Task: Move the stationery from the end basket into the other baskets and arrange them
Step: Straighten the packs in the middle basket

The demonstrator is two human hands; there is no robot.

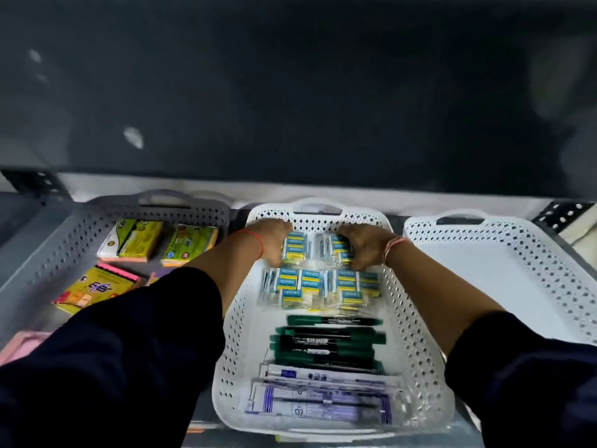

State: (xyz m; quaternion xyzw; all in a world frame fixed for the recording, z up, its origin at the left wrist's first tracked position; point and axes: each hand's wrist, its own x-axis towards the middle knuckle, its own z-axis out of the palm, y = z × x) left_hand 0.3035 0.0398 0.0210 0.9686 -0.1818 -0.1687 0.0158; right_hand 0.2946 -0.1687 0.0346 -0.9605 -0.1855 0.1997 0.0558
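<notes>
Hands (315, 245) clamped on blue-yellow eraser packs (294, 247) in middle white basket (403, 302), print illegible.

Middle basket (240, 334): white, diamond-perforated walls. Right basket (549, 270): white, same perforation. Left basket (64, 240): grey, dotted holes. Eraser packs (323, 286): blue and yellow labels under clear wrap. Markers (326, 344): dark green with black barrels, white print. Pen packets (323, 402): white with purple-blue stripes. Sticky-note pads (139, 237): yellow-green covers, pink and orange edges. Sleeves (113, 367): black. Wrist threads (260, 242): red.
</notes>
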